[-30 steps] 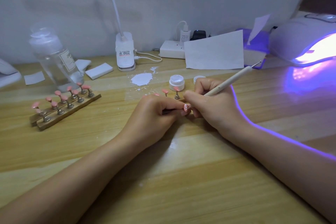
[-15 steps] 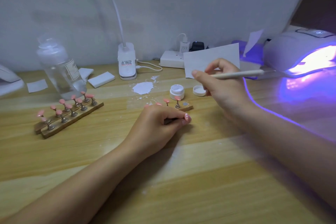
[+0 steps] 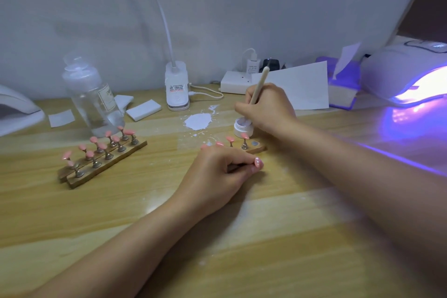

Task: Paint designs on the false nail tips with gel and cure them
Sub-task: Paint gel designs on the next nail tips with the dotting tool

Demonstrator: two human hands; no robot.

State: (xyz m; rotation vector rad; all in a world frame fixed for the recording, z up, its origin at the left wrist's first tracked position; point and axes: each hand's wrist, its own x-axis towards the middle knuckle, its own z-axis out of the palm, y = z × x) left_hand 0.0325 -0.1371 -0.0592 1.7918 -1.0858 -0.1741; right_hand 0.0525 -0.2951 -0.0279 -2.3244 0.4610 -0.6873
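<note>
— What's she got in each hand?

— The right hand [image 3: 268, 106], just right of centre, grips a pen tool [image 3: 258, 84] with curled fingers; its white shaft rises toward the top of the frame, and its low end goes down into the little white gel pot [image 3: 243, 128]. The tip itself is hidden behind the fingers.

— And the left?

— The left hand [image 3: 217, 176], at centre, rests on the table [image 3: 290, 249] and pinches a small stand between curled fingers. On its end sits a pink nail tip [image 3: 258, 162] with white dots, facing up.

— Where are the other tips?

— Two wooden racks [image 3: 101, 159] at centre left, side by side, full of pink tips on metal pegs. A third rack [image 3: 251, 147] lies just above the left hand, in front of the pot, holding a few more.

— That glow?

— The cure lamp [image 3: 406, 72] at the right edge, lit violet — light spills across the wood below it.

— Anything else?

— A clear bottle [image 3: 92, 97] at upper left, a white smear [image 3: 198, 121] left of the pot, a sheet of paper [image 3: 304, 87] behind the right hand.
</note>
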